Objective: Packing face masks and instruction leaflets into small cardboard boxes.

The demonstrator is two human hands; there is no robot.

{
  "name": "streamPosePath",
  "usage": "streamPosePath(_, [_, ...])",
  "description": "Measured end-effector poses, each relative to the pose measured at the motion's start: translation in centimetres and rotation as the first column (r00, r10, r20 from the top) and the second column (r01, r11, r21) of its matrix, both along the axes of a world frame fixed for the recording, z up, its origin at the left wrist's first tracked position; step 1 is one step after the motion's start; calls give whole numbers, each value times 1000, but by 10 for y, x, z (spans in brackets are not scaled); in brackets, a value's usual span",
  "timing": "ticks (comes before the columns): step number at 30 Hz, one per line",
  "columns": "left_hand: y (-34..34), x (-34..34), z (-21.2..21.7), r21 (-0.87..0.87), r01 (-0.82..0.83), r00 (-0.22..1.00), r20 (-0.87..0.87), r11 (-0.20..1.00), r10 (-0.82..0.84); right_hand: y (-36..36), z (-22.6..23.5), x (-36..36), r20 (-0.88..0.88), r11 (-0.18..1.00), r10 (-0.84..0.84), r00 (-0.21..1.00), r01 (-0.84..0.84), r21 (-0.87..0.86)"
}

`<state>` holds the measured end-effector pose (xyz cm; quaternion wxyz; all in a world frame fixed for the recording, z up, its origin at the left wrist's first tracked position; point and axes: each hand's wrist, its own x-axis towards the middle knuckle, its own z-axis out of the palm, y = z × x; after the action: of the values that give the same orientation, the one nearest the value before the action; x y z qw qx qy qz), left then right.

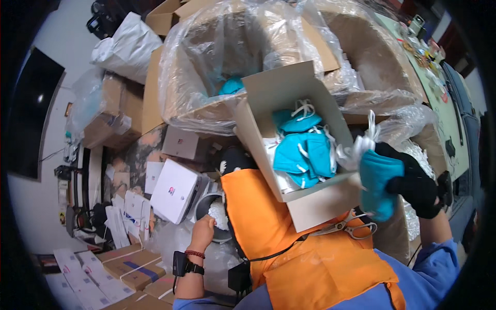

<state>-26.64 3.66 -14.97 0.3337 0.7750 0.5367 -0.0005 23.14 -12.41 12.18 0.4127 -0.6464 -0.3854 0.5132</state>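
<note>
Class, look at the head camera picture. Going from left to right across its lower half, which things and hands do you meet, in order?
Flat white cartons → left hand at a round bowl → orange apron → scissors → blue masks → right hand in a black glove, holding those masks.

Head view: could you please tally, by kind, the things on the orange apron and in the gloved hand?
Open brown cardboard box: 1
Metal scissors: 1
Teal fabric face mask, in black-gloved right hand: 1
Total: 3
</note>
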Motion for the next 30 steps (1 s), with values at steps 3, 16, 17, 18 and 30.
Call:
streamPosePath(3, [-5, -22, -39, -6, -118, 990, -75, 993, 117, 26, -20, 0, 123, 997, 10, 992, -19, 77])
streamPosePath(16, [6, -15, -58, 359, -222, 963, -66, 907, 261, 61, -55, -21, 125, 981, -185, 975, 176, 78])
streamPosePath(17, [19, 0, -31, 243, -309, 945, -30, 920, 325, 64, -55, -25, 128, 981, -185, 974, 176, 81])
streamPosePath(18, [29, 20, -1, 246, -310, 945, -25, 919, 325, 67, -56, -27, 68, 972, -206, 976, 196, 132])
streamPosePath(30, [9, 249, 188, -229, 131, 599, 794, 965, 107, 58, -96, -34, 133, 942, -265, 955, 226, 249])
